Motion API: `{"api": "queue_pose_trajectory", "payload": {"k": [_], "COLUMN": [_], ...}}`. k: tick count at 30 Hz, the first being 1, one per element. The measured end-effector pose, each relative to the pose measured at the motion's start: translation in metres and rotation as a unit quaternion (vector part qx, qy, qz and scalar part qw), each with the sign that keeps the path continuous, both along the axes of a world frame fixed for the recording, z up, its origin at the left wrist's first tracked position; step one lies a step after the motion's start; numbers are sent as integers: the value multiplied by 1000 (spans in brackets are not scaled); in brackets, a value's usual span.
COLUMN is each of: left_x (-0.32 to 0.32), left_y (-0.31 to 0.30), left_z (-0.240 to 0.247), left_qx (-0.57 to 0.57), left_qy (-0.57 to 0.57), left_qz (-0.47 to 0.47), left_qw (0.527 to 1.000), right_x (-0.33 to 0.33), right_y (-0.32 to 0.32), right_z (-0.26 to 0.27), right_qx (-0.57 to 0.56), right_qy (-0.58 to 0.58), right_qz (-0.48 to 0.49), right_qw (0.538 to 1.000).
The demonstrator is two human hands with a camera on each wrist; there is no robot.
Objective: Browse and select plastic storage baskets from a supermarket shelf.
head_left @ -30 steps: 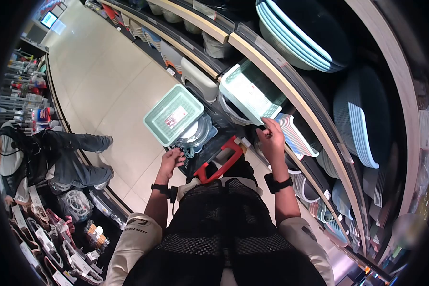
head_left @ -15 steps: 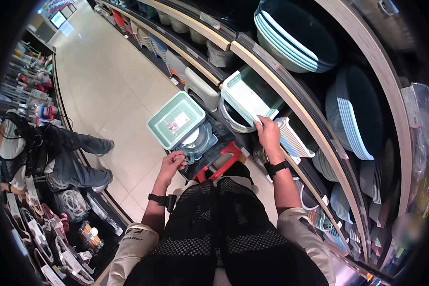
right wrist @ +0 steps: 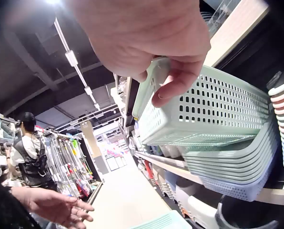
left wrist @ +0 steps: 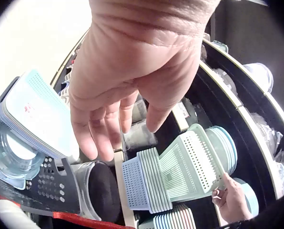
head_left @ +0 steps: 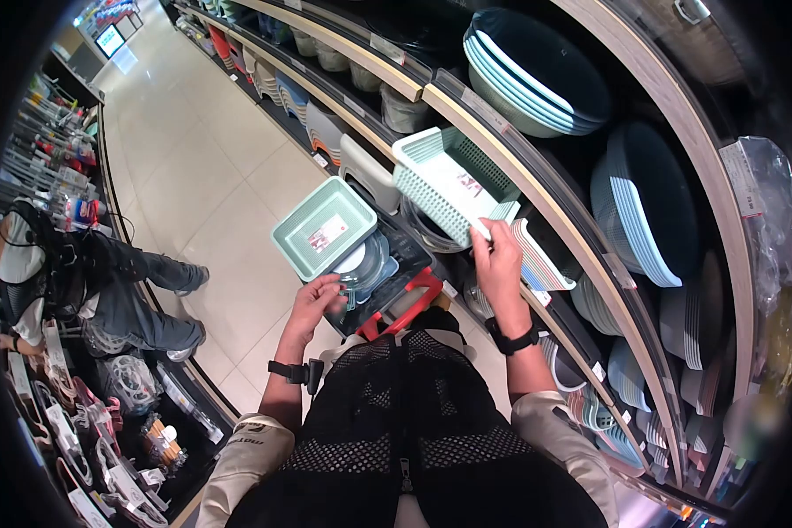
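Note:
My right hand (head_left: 500, 268) pinches the corner rim of a pale green perforated plastic basket (head_left: 436, 189), thumb outside its wall. The basket is tilted up off a nested stack of similar baskets (right wrist: 228, 164) on the shelf; a bluish one sits at the bottom of that stack. My left hand (head_left: 312, 308) hangs with relaxed fingers and holds nothing, as the left wrist view shows. Just beyond it, a green basket with a label (head_left: 326, 233) lies on top of clear round plastic containers (head_left: 370, 264) in a dark shopping basket (left wrist: 49, 179) with a red handle (head_left: 414, 308).
Shelves on the right hold nested striped trays (head_left: 541, 260), large light-blue tubs (head_left: 638, 216) and oval basins (head_left: 524, 79). A grey stool (head_left: 370, 172) stands low beside the shopping basket. To the left, past the tiled aisle (head_left: 202, 176), another person (head_left: 106, 282) stands by racks.
My right hand has closed on the rim of the top green basket and tipped it up from the stack. My left hand stays near the shopping basket, almost unmoved.

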State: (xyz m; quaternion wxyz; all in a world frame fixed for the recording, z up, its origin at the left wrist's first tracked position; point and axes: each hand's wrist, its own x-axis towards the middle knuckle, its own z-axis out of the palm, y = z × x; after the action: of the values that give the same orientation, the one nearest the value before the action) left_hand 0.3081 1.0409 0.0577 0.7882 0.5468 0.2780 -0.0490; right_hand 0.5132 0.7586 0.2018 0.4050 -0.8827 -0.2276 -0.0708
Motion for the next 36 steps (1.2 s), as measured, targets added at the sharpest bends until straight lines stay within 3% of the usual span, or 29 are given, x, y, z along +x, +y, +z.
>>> {"api": "queue_pose_trajectory", "payload": {"k": [5,7,9,15,20,25,28,30,31,33,36], "left_x": [14,18,22,47,59,56,50,47,45,44,43], "left_y": [2,0,-3,-15,-31,-18,-7,-3,-2,-1,-1], "left_z": [45,62,77,83,84,72,66,68,69,70,72], "left_qx": [-33,-48,-74,-149,-127,-103,-62,-31,-30,-40,-62], "left_qy": [-67,-117,-137,-156,-100,-102,-97,-86,-84,-83,-73], "left_qz": [1,0,0,-6,54,50,42,41,42,54,61], "left_qw": [997,992,988,976,985,988,992,995,995,994,993], "right_x": [-49,-54,-64,-78,-85,-80,-64,-52,-48,-42,-30], "right_y": [16,19,21,33,44,44,36,29,26,21,7], "right_z": [20,9,8,-2,-9,18,30,55,69,100,136], "right_qx": [25,27,2,-56,-92,-98,-10,-57,-56,19,81], "right_qy": [52,-13,55,46,62,113,37,162,164,193,25], "right_qz": [108,183,200,332,362,370,352,308,310,255,259], "right_qw": [992,983,978,940,926,917,935,936,935,947,962]}}
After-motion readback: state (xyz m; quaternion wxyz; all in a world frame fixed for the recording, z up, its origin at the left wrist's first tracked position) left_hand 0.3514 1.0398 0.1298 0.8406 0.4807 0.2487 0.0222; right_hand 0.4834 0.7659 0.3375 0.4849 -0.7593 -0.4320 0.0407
